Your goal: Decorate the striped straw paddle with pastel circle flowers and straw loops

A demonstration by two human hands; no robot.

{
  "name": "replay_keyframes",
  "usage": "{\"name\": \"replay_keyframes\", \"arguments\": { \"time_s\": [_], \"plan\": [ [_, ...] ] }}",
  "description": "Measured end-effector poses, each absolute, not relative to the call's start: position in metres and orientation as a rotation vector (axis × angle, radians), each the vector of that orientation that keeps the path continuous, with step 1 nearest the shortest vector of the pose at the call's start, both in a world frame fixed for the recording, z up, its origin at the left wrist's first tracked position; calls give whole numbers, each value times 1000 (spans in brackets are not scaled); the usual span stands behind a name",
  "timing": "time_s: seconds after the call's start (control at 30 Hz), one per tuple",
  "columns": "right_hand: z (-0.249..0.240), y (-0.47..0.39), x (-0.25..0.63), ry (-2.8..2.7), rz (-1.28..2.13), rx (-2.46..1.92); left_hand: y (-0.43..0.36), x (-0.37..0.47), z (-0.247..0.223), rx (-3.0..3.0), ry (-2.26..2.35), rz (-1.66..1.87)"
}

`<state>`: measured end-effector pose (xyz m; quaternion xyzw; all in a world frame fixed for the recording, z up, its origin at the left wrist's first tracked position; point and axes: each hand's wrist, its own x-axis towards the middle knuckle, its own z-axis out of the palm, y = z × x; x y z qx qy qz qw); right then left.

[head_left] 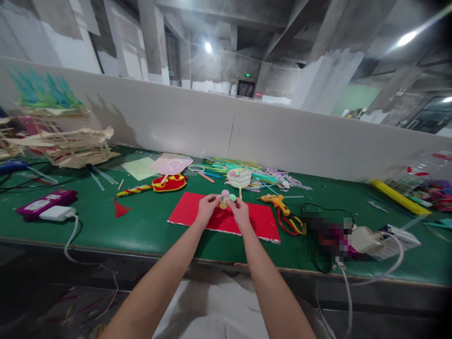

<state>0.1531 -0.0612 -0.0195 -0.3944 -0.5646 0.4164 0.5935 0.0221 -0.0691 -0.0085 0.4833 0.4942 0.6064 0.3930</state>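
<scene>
Above a red board (187, 207), my left hand (207, 207) and my right hand (239, 211) meet with fingertips pinched. Between them they hold a small cluster of pastel round pieces (225, 193), with purple, green and yellow parts showing. What the pieces are made of is too small to tell. A striped pastel round fan-like piece (239, 178) on a short stick lies just behind the board. Right of the board are a yellow hot glue gun (277, 203) and scissors (287, 226) with red and yellow handles.
Pastel craft strips (226, 165) are heaped at the back. A red-and-yellow ornament (169, 183) with a tassel lies left. Purple power strips (47, 203) with white cables sit on both sides. A wooden stick model (77, 146) stands far left, a yellow bar (400, 197) right.
</scene>
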Motion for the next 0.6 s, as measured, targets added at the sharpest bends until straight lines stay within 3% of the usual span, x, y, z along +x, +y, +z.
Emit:
{"name": "replay_keyframes", "arguments": {
  "time_s": [0.6],
  "plan": [
    [-21, -60, 152, -1307, 957, -947, -70, 20, -9, 1168, 1264, 1513]
  ]
}}
